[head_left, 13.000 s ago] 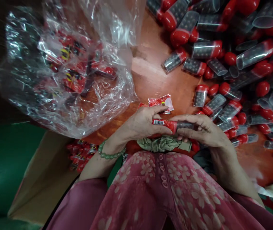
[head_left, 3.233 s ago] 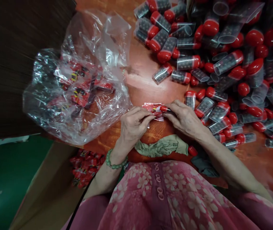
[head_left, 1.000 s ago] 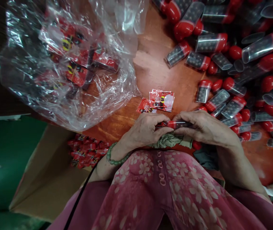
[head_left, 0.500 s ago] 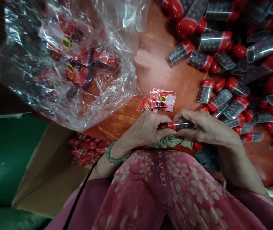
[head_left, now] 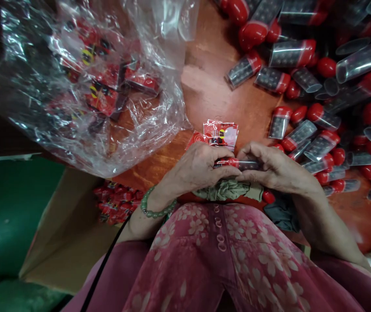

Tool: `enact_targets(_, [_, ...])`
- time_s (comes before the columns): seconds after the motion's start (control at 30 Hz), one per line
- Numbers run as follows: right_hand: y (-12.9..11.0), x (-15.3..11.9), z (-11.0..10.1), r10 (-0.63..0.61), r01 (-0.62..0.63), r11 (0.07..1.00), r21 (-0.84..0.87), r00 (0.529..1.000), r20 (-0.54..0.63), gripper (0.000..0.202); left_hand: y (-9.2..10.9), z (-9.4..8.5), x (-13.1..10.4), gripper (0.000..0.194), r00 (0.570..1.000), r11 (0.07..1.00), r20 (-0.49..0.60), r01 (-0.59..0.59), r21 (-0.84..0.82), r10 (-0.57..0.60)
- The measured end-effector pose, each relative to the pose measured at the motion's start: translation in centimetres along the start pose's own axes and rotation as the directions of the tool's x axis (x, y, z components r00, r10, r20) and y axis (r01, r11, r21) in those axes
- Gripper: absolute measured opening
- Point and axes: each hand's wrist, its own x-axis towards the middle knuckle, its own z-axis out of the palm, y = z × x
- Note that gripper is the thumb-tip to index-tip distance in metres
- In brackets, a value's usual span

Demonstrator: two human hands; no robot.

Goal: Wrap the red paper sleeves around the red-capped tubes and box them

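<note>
Just above the table edge, a small clear tube (head_left: 248,165) with dark contents and a red end lies sideways between my two hands. My left hand (head_left: 198,167) is closed around the red end, where some printed red material shows between thumb and fingers. Its exact shape is partly hidden. At the clear end, my right hand (head_left: 271,169) pinches the tube between thumb and fingers. The thumb tips nearly meet below it. Beyond the left fingers lie a few flat red printed sleeves (head_left: 220,132). A crumpled pale green cloth (head_left: 227,190) sits under the hands.
Many red-capped clear tubes (head_left: 322,145) are heaped on the right of the wooden table (head_left: 206,82). A large clear plastic bag (head_left: 169,119) with printed red packs lies at left. Below it stands a cardboard box (head_left: 75,251) holding red pieces. A dark cloth (head_left: 282,215) hangs near the edge.
Both hands have shifted slightly, still holding the tube. More of the red end now shows between my left thumb and fingers, and that hand partly covers the sleeves' lower edge.
</note>
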Motion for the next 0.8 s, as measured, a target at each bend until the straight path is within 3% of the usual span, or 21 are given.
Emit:
enact_targets(0.13, [0.2,-0.7,0.1,-0.060,0.060,0.998,0.036,0.998,0.007,0.029,-0.3,-0.5,-0.2,0.025,1.000,1.000,-0.005,-0.006,0.005,0.006])
enact_targets(0.37, [-0.1,-2.1,0.9,-0.111,0.094,0.986,-0.139,0.986,-0.121,0.026,0.0,0.1,0.6,0.034,0.996,0.985,0.085,-0.049,0.164,0.035])
enact_targets(0.47, [0.3,-2.1,1.5,-0.079,0.080,0.997,0.000,0.979,-0.186,0.027,0.3,-0.4,0.9,0.034,0.996,0.988,0.077,-0.043,0.149,0.032])
enact_targets(0.53, [0.6,-1.9,1.8,0.021,0.028,0.974,0.225,0.976,-0.215,0.030,0.3,-0.7,0.6,0.038,0.998,0.999,-0.059,-0.009,0.032,0.011])
enact_targets(0.63, [0.8,-1.4,2.3,0.151,-0.007,0.829,0.559,0.965,-0.212,0.036,0.0,-0.6,-0.3,0.071,0.953,0.957,-0.301,-0.047,-0.287,-0.043])
enact_targets(0.7, [0.7,-1.0,2.7,0.163,0.042,0.712,0.701,0.961,-0.223,0.041,-0.4,0.2,-0.8,0.076,0.949,0.864,-0.306,-0.091,-0.495,-0.075])
enact_targets(0.8, [0.6,-0.4,3.3,0.152,0.101,0.604,0.791,0.959,-0.239,0.044,-0.5,1.8,-1.0,0.060,0.967,0.709,-0.213,-0.053,-0.703,-0.139])
